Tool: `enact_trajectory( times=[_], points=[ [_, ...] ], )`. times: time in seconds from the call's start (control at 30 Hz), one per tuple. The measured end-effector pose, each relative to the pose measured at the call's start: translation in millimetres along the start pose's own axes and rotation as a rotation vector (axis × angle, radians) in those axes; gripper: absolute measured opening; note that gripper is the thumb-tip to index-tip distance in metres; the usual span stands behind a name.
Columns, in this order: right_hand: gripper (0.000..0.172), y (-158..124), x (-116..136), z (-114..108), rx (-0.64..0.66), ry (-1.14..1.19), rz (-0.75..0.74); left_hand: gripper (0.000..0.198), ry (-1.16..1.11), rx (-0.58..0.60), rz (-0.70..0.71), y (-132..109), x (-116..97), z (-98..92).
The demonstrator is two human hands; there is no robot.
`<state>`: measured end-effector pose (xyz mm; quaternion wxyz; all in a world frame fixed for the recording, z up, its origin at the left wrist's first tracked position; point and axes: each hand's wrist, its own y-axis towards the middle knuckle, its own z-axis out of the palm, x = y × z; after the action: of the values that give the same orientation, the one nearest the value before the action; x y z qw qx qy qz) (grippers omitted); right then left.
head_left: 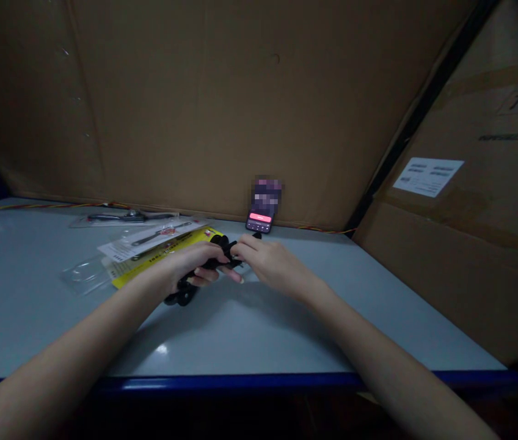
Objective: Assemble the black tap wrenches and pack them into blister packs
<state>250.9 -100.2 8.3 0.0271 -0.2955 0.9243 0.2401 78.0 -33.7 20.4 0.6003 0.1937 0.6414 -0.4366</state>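
A black tool with rounded, looped parts (184, 296) is in my left hand (195, 261), held slantwise just above the table. The fingers wrap round its middle, while the index finger sticks out to the right beneath it. My right hand (272, 261) closes on the tool's far right end, with thumb and fingertips pinched together there. Both hands hide much of the tool, so its exact kind cannot be made out. Just behind my left hand lies a yellow packaging card (126, 278) with black print.
On the grey table (268, 342) lie a clear plastic blister (85, 276), a white card pack (149, 239) and a packaged tool (116, 217). A lit phone (261, 208) leans on the cardboard wall (222, 110) behind. A labelled carton (470, 244) stands at right.
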Motion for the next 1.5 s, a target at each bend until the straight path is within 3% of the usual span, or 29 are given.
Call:
enact_trajectory(
  times=[0.1,0.27,0.4,0.53,0.83,0.93,1.13,1.33,1.4,1.5],
  points=[
    [0.022,1,2,3,-0.024,0.099,0.022,0.006,0.024,-0.038,0.018,-2,0,1.3],
    [0.02,4,2,10,-0.179,0.38,0.031,0.007,0.051,-0.114,0.062,1,3,4.3],
    [0.017,4,3,14,-0.28,0.484,0.146,0.007,0.054,-0.106,0.092,3,4,3.4],
    [0.013,4,4,17,-0.261,0.436,0.182,0.008,0.06,-0.134,0.104,3,3,2.8],
    [0.026,3,0,10,-0.139,0.132,0.02,0.01,0.074,-0.094,0.056,4,7,2.5],
    [0.024,3,-2,13,-0.166,0.092,0.006,0.009,0.063,-0.075,0.043,5,7,3.3],
    [0.02,3,-8,15,-0.339,0.213,0.1,0.008,0.042,-0.075,0.074,3,4,1.6],
    [0.019,6,2,33,-0.443,0.368,0.336,0.006,-0.046,-0.108,0.087,10,7,3.0],
    [0.017,6,5,46,-0.419,0.325,0.394,0.01,-0.032,-0.153,0.087,16,11,3.1],
    [0.017,3,6,62,-0.293,0.273,0.368,0.01,0.054,-0.223,0.085,21,17,1.1]
  ],
)
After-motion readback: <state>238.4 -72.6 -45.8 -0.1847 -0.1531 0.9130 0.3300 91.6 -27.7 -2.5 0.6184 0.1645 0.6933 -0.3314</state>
